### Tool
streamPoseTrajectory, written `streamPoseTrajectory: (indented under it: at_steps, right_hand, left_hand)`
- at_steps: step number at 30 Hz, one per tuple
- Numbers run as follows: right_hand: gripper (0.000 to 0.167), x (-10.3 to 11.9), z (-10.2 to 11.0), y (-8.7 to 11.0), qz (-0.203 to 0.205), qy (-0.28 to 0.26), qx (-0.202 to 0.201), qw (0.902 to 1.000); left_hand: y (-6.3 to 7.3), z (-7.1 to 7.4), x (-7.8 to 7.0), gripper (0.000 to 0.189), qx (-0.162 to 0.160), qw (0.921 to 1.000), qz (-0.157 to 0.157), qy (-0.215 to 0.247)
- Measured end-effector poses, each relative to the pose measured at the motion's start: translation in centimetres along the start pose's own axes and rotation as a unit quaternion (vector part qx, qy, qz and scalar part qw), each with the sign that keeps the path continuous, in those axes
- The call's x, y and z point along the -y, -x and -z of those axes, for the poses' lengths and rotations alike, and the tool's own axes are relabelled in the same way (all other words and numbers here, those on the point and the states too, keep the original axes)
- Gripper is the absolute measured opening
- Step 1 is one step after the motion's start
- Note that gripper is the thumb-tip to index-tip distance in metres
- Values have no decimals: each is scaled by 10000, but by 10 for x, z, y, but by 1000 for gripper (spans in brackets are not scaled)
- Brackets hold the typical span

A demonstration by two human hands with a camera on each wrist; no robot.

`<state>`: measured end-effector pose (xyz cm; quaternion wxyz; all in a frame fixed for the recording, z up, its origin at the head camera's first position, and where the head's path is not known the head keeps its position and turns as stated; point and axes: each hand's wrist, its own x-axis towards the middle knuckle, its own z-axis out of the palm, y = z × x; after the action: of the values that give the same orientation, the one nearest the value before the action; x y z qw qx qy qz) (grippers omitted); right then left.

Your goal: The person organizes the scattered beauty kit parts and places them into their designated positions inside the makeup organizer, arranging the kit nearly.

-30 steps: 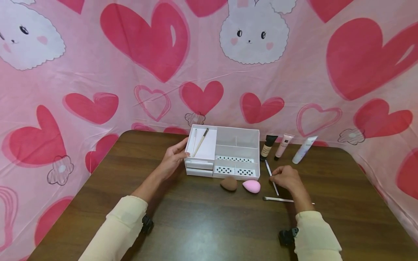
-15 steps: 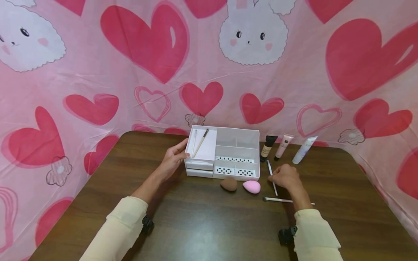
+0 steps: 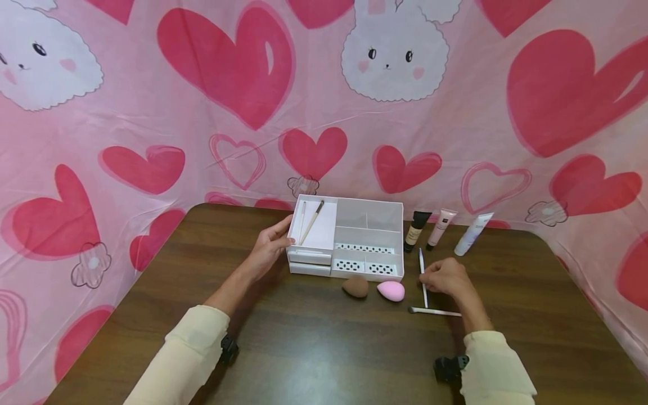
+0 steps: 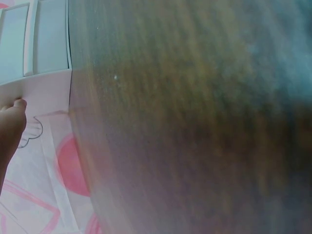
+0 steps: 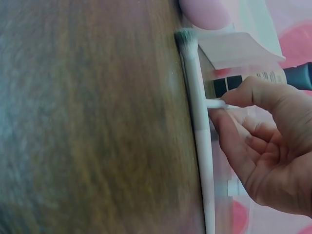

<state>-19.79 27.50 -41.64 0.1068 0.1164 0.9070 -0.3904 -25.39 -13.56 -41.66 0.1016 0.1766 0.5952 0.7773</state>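
Observation:
My left hand grips the left side of a white makeup organizer, thumb over its edge. In the left wrist view, the thumb lies against the organizer's wall. With thumb and forefinger, my right hand pinches a slim white pencil-like stick; its kind is unclear. In the right wrist view, the right hand partly hides the stick. Close by lies a white makeup brush with dark bristles, its handle end hidden behind the wrist.
On the organizer's left top lie a slim white stick and a wooden-handled brush. A brown sponge and pink sponge sit before it. To its right stand a black-capped tube, pink tube and white tube.
My right hand has shifted slightly to the right. The stick it pinches has swung straighter, its near end now by the makeup brush. My left hand has stayed on the organizer.

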Motion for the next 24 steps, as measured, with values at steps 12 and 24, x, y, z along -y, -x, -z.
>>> streamPoseTrajectory:
  at_steps: [12,24]
  right_hand:
    - [35,-4,3,5,224,-1289,419,9905]
    - [26,-5,9,8,631,-2282,1085,9655]
  left_hand:
    - [0,1,1,71,-40,10000,-4,-22]
    - [0,1,1,71,-7,10000,16,5]
